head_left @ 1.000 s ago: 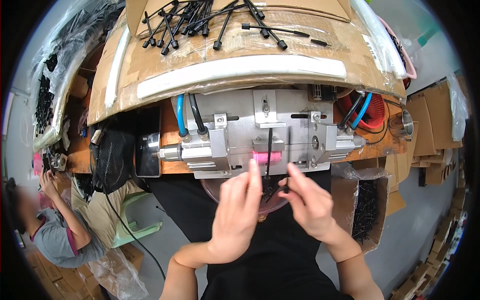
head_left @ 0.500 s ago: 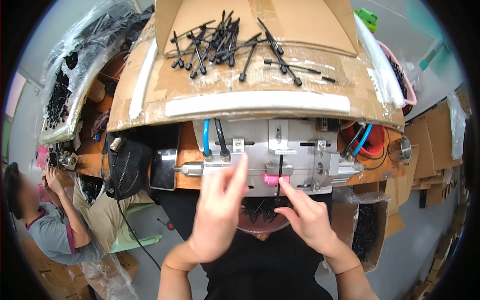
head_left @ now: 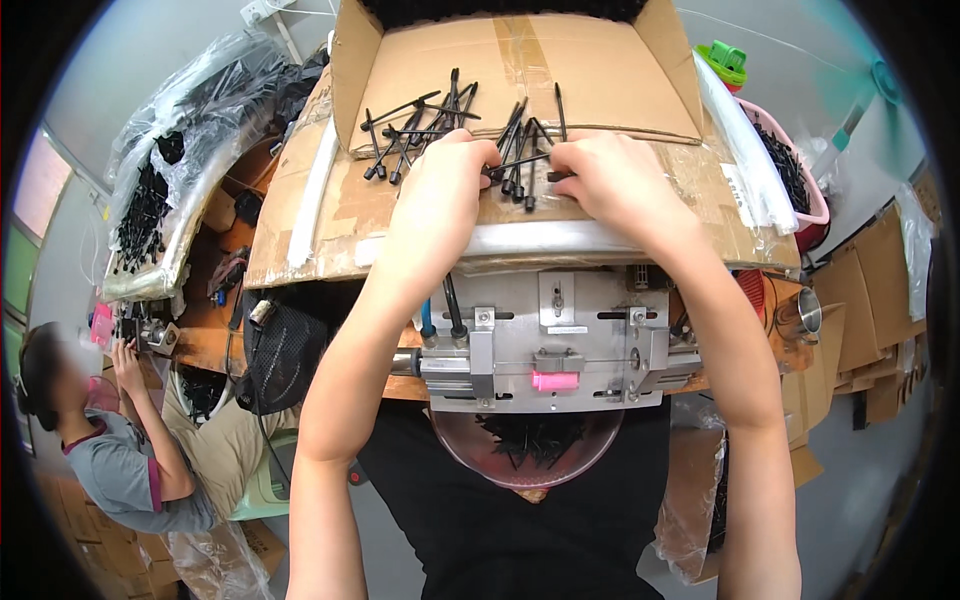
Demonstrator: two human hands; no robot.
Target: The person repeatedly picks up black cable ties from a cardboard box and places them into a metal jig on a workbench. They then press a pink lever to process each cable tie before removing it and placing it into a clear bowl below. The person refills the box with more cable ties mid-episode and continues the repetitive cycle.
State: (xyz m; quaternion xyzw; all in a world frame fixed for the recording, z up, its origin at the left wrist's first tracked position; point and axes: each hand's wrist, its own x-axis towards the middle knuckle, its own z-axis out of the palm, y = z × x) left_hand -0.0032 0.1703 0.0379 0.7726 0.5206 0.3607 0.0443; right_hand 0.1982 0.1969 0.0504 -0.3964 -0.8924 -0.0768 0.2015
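Note:
Both hands are over the cardboard ledge [head_left: 290,225], among slim black rods [head_left: 435,125] with knobbed ends. My left hand [head_left: 445,185] has its fingers curled, and its thumb and forefinger close on the end of a black rod [head_left: 520,162]. That rod slants across toward my right hand [head_left: 615,185], whose fingertips are pinched together around a dark rod end. The palms and some fingers are hidden from above. Between the hands several rods [head_left: 515,150] lie bunched. Nearer me sits a metal fixture [head_left: 590,345] with a pink block [head_left: 555,381] at its front; no rod stands on it.
A clear bowl [head_left: 607,452] of black rods is below the fixture. Blue and black hoses [head_left: 452,300] run beside it. At left are a black mesh bag [head_left: 285,355] and a seated co-worker [head_left: 130,450]; at right, a metal cup [head_left: 803,315] and a pink basket [head_left: 815,190].
Both hands have left the fixture and reached forward to the rods on the cardboard. The black rod at the pink block is gone from there. The rods on the ledge lie differently.

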